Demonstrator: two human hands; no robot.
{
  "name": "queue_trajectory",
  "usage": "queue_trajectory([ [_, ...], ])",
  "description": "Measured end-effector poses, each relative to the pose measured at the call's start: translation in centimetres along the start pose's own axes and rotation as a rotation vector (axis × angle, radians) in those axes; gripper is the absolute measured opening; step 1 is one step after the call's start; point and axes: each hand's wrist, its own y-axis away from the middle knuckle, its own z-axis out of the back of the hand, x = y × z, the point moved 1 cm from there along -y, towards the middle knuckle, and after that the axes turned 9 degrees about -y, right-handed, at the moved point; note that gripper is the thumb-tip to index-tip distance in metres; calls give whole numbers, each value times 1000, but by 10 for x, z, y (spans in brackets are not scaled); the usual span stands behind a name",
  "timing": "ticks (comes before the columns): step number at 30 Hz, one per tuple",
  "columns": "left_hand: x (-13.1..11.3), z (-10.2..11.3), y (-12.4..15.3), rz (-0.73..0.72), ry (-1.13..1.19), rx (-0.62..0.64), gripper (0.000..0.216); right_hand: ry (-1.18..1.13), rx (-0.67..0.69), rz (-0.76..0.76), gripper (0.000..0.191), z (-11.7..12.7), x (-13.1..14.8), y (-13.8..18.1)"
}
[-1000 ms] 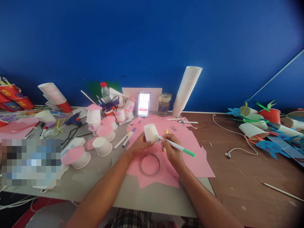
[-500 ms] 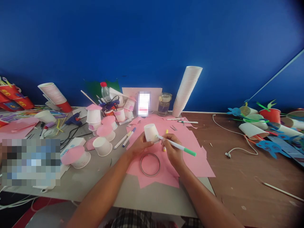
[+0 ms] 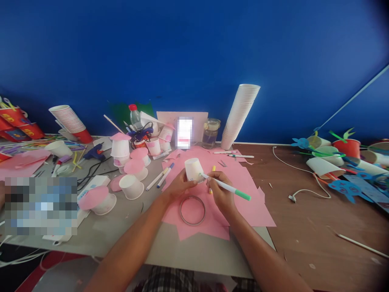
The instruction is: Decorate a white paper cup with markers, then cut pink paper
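Observation:
A white paper cup [image 3: 192, 167], upside down and a little tilted, is gripped near its rim by my left hand [image 3: 180, 184]. Small drawn marks show along the cup's lower side. My right hand [image 3: 221, 190] is closed round a white marker with a green end [image 3: 232, 187], its tip at the cup's side. Pink paper [image 3: 240, 202] lies under both hands. On it rest a metal ring [image 3: 192, 223] and a yellow marker [image 3: 213, 168], partly hidden by my right hand. To the left lie two white markers [image 3: 164, 176] with blue and purple ends.
White cups with pink paper tops [image 3: 94, 198] and a plain cup [image 3: 131, 186] stand at left, near a power strip [image 3: 86, 207] and glue gun [image 3: 95, 151]. A tall cup stack [image 3: 240, 117] leans beside a jar [image 3: 210, 134]. Cup crafts [image 3: 346, 148] and a white cable [image 3: 313, 190] lie right.
Both hands keep their hold on the cup and the marker, with the tip still at the cup's side. The view has shifted very slightly; nothing else has visibly moved.

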Motion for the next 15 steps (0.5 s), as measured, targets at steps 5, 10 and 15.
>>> queue_trajectory([
  [5,-2,0,1,11,-3,-13,55,3,0,-2,8,0,1,-1],
  [10,-2,0,1,-2,0,-5,53,-31,-23,-8,7,1,0,0],
  [15,-2,0,1,9,-10,-17,55,-39,-25,-17,7,0,0,0],
])
